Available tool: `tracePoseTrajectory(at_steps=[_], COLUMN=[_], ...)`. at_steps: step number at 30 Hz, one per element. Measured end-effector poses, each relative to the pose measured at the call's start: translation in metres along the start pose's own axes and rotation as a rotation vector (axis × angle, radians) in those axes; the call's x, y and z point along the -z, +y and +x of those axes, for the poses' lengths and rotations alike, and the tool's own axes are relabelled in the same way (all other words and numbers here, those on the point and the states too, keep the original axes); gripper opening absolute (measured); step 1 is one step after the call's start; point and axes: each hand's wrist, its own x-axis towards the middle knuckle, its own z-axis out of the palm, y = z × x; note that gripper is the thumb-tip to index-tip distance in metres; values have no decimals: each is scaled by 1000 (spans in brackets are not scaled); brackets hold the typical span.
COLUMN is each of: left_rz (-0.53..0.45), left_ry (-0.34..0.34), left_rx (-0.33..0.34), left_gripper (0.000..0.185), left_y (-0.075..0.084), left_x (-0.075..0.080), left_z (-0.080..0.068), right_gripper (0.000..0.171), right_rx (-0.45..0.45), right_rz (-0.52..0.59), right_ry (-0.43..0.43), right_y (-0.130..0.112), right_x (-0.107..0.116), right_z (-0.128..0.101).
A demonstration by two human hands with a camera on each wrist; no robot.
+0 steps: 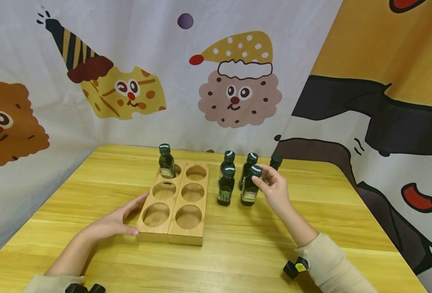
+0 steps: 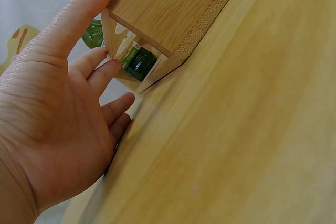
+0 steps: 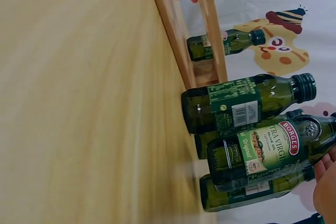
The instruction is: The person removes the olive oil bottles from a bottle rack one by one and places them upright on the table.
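My left hand (image 1: 115, 219) spreads its thumb and fingers along the left side of a wooden bottle rack (image 1: 169, 236) with two rows of round holes. Thumb and fingertips touch the rack's edge in the left wrist view. One small green olive oil bottle (image 1: 167, 162) stands in the far left hole. With my right hand (image 1: 274, 189) I pinch another olive oil bottle (image 1: 250, 191) near its cap; its "Borges" label (image 3: 273, 148) faces the right wrist camera. Whether its base touches the table, I cannot tell.
Several more olive oil bottles stand right of the rack: one nearby (image 1: 226, 187), others behind (image 1: 229, 158) (image 1: 251, 158), and one partly hidden beyond my right hand (image 1: 276, 162). A cartoon-printed cloth (image 1: 179, 101) hangs behind the wooden table (image 1: 237, 260).
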Motion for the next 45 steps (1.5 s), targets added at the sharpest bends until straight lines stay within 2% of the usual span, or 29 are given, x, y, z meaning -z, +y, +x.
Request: tracePoseTrajectory(at_steps=[24,32,36,40,45], left_rz=[-6,10,9,6,6], left_ry=[-1,6,8,8,8], left_rx=[13,4,7,7,4], left_gripper=[98,98,99,99,99], left_y=[1,1,0,-1,-1], left_x=[-1,-1,0,0,0], left_z=[-2,-1,0,0,0], right_gripper=[31,33,37,42,42], right_rx=[-8,9,20,52,152], right_rz=[24,0,-66,-137,-144], right_ry=[21,22,13,24,42], right_y=[17,21,19,12,1], right_x=[1,3,4,8,9], right_z=[-5,-3,-4,-3,0])
